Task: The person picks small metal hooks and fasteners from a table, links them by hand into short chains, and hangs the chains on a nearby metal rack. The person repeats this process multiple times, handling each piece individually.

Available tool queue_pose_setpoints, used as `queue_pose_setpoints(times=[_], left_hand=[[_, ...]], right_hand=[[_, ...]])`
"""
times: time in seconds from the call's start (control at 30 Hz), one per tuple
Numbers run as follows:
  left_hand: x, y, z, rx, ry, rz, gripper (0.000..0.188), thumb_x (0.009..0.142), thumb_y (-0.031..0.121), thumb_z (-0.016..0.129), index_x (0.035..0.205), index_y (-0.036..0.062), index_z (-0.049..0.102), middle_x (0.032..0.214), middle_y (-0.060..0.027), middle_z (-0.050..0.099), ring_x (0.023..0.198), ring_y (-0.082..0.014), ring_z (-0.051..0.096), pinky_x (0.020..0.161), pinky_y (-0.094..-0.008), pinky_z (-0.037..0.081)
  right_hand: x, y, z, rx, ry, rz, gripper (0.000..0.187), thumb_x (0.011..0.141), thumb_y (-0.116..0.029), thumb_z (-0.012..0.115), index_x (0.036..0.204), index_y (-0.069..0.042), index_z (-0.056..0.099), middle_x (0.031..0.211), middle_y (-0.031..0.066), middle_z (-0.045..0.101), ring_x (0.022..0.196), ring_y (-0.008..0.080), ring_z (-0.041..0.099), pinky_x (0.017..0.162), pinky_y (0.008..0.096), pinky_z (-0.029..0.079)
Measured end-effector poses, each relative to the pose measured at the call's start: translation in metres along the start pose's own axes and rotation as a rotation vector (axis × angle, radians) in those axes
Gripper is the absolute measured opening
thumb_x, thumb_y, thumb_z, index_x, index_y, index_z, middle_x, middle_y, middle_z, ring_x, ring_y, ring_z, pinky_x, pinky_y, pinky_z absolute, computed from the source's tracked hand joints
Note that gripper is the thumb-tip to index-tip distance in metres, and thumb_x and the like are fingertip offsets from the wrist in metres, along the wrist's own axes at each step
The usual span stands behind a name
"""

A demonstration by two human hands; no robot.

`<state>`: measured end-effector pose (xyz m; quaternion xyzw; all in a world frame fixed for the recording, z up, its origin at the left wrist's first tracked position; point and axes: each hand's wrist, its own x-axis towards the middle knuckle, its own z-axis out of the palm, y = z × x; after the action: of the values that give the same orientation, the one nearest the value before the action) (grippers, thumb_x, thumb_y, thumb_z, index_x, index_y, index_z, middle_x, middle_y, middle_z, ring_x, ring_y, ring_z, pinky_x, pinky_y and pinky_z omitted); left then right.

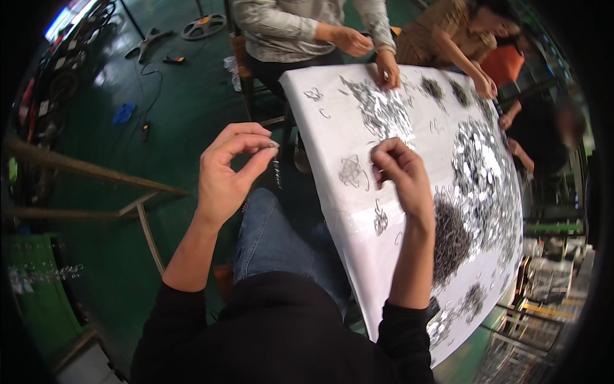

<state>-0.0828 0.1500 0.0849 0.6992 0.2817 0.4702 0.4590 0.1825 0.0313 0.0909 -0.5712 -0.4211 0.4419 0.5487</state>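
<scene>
My left hand (pixel 233 169) is raised off the table's left side, thumb and fingers closed in a pinch. From its fingertips hangs a short, thin, chain-like strand (pixel 277 174), silvery and small. Above the table's left part, my right hand (pixel 404 169) has its fingers curled together; whether they hold anything is hidden. Beside it on the white-covered table (pixel 339 121) lies a small tangle of dark thin pieces (pixel 353 171). A heap of flat shiny metal strips (pixel 384 115) lies just beyond.
Large piles of shiny metal pieces (pixel 480 166) and dark small parts (pixel 449 240) cover the table's right side. Several people sit around it; one person's hand (pixel 387 69) reaches to the strips. A wooden frame (pixel 96 166) stands at left on the green floor.
</scene>
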Motion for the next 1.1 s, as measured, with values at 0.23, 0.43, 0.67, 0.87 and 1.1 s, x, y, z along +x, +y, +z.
queue_pose_setpoints(times=[0.23, 0.43, 0.67, 0.87, 1.1], left_hand=[[0.024, 0.015, -0.029, 0.182, 0.097, 0.064, 0.012, 0.075, -0.003, 0.071, 0.086, 0.0003, 0.069, 0.098, -0.0087, 0.064, 0.088, -0.0172, 0.063, 0.078, -0.0283, 0.050], [0.043, 0.023, -0.064, 0.259, 0.233, 0.059, 0.011, 0.075, 0.000, 0.072, 0.085, 0.0006, 0.067, 0.093, -0.0075, 0.064, 0.084, -0.0212, 0.064, 0.074, -0.0299, 0.050], [0.048, 0.023, -0.113, 0.523, 0.409, 0.101, 0.015, 0.071, -0.003, 0.073, 0.084, 0.0024, 0.068, 0.094, -0.0086, 0.064, 0.086, -0.0215, 0.064, 0.074, -0.0305, 0.051], [0.036, 0.038, -0.152, 0.727, 0.574, 0.144, 0.013, 0.073, 0.006, 0.072, 0.083, 0.0078, 0.064, 0.093, -0.0039, 0.061, 0.089, -0.0235, 0.060, 0.081, -0.0364, 0.045], [0.014, 0.070, -0.195, 0.930, 0.789, 0.092, 0.019, 0.074, 0.008, 0.074, 0.091, 0.0080, 0.066, 0.097, -0.0034, 0.061, 0.090, -0.0235, 0.059, 0.080, -0.0374, 0.044]], right_hand=[[0.052, -0.061, 0.133, 0.207, -0.181, 0.056, 0.014, 0.092, -0.011, 0.062, 0.097, 0.002, 0.060, 0.077, 0.0027, 0.061, 0.065, 0.0073, 0.058, 0.054, 0.0200, 0.048], [0.098, -0.073, 0.179, 0.172, -0.233, 0.071, 0.013, 0.091, -0.015, 0.065, 0.094, -0.003, 0.061, 0.076, -0.0027, 0.054, 0.064, 0.0037, 0.044, 0.057, 0.0184, 0.035], [0.131, -0.069, 0.236, 0.022, -0.272, -0.155, 0.013, 0.090, -0.014, 0.065, 0.094, -0.003, 0.059, 0.094, -0.0002, 0.054, 0.082, 0.0075, 0.050, 0.069, 0.0209, 0.040], [0.138, -0.081, 0.303, 0.077, -0.343, -0.252, 0.014, 0.090, -0.015, 0.062, 0.094, -0.005, 0.054, 0.102, 0.0026, 0.049, 0.093, 0.0121, 0.045, 0.085, 0.0253, 0.038], [0.142, -0.105, 0.365, 0.230, -0.659, -0.324, 0.008, 0.091, -0.009, 0.059, 0.093, -0.003, 0.054, 0.100, 0.0046, 0.047, 0.090, 0.0121, 0.046, 0.081, 0.0263, 0.040]])
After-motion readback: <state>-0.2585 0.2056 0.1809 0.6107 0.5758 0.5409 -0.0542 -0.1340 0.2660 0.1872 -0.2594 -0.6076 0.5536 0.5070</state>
